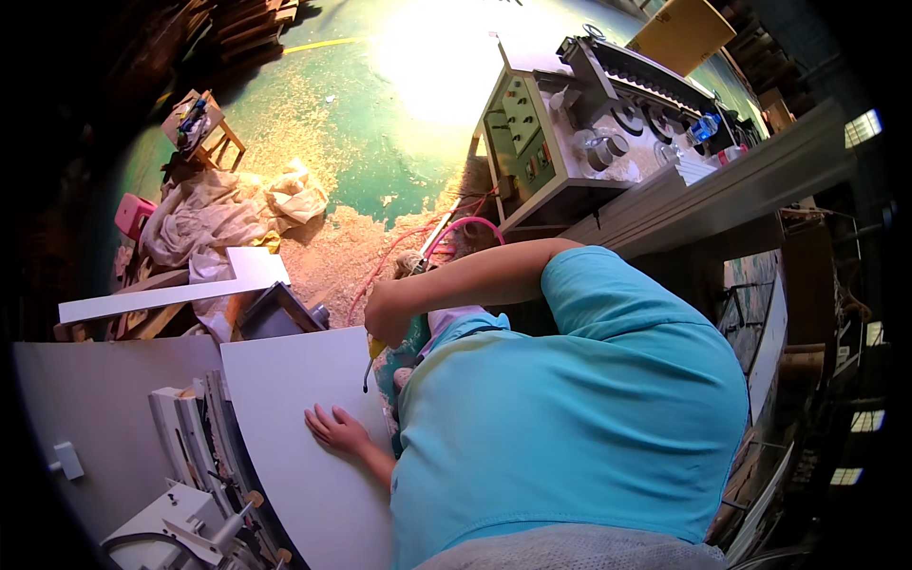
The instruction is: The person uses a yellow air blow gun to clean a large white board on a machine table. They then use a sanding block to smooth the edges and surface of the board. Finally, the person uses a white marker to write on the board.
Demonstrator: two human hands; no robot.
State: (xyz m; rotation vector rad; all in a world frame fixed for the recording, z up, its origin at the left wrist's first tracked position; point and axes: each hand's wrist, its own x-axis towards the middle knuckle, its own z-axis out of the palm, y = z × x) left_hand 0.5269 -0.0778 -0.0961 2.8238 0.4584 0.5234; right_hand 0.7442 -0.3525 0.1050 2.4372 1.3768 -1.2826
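Note:
My left hand lies flat on a large white panel, palm down with its fingers spread. Above it, near the panel's upper right edge, my right hand is closed around what looks like an air blow gun. A bit of its yellow body and a thin, dark, bent nozzle show below the fist; my hand hides the rest. The nozzle tip hangs close over the panel edge. A red hose runs across the floor toward my right hand. Patterned green cloth shows beside the panel, near my waist.
Wood shavings cover the floor ahead. A machine with a control panel and a long beam stand right. Far left are a wooden stool, crumpled sheeting and an L-shaped white board. Clamp-like equipment sits lower left.

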